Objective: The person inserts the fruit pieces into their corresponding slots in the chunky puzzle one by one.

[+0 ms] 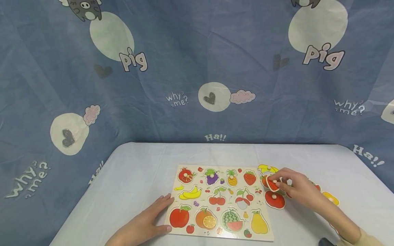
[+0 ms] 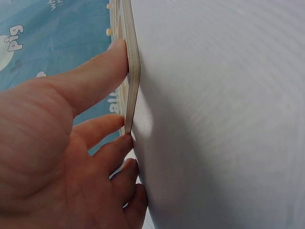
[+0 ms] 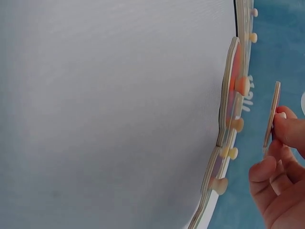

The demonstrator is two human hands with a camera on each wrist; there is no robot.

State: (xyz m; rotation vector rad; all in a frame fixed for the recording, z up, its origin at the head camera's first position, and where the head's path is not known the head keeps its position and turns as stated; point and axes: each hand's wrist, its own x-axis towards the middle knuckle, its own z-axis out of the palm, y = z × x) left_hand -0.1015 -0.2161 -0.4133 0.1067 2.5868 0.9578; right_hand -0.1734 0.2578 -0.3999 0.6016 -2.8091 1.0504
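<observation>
One red, speckled strawberry piece (image 1: 271,185) is in your right hand (image 1: 295,188), pinched between thumb and fingers, seemingly by the small pale knob on its face. It is raised just off the right side of the fruit board (image 1: 263,237), tilted, its long axis slanting from upper left to lower right in the head view; the right wrist view shows it almost edge-on, apart from the other pieces. The relation to mind is a sideways one: the strawberry picture (image 1: 249,178), in the board's far right corner, lies just to the left of the piece you hold, and your right hand is by far the nearer. Beneath and around that hand, an orange piece (image 1: 263,181) is partly covered, a banana piece (image 1: 267,168) lies on the far side, and a round red piece (image 1: 275,200) lies on the side nearer you. Across the board, your left hand (image 1: 147,218) holds no piece; its fingers are fairly straight, thumb and fingertips touching the left edge. Everything lies on a white table (image 1: 138,171), with a blue cloth (image 1: 172,130) hanging behind.
</observation>
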